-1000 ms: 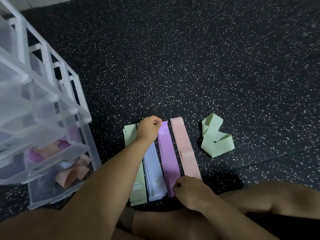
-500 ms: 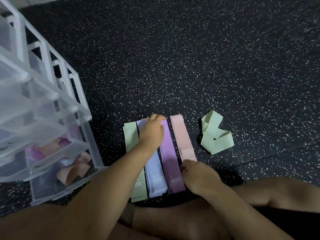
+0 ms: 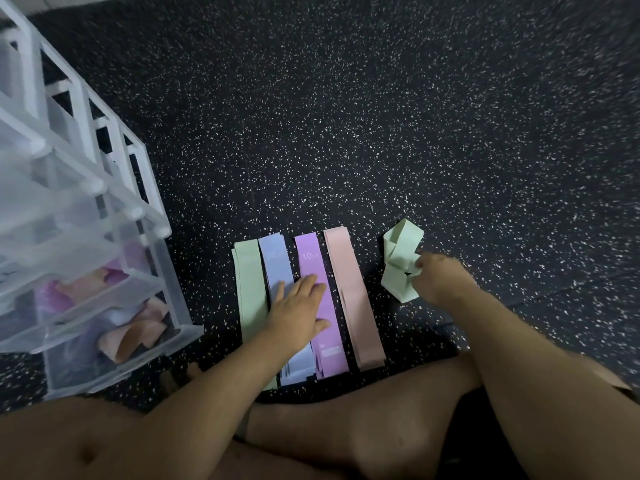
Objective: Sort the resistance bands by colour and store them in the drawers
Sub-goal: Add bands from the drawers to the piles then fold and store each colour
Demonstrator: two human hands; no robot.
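Head view: the left hand lies flat with its fingers spread, palm pressing on the blue strip and the purple strip. The right hand is at the near edge of the loose green band, fingers curled against it. Motion blur hides whether they have closed on it.

The risk, as I judge it, lies in the route. The green strip is just beyond the left hand's outer side, so the loose band must cross the pink strip, which lies between the two hands, and then the two pressed strips. A trailing loop of that twisted band could drag the pink one askew. A sideways push from the left palm could also slide blue over purple.

Count: four flat strips side by side, one each of green, blue, purple and pink. Each shows layered edges, so the bands per strip cannot be told. There is one crumpled green band. One drawer unit stands well outside the left hand, and two of its lower drawers visibly hold bands, pink and purple among them.
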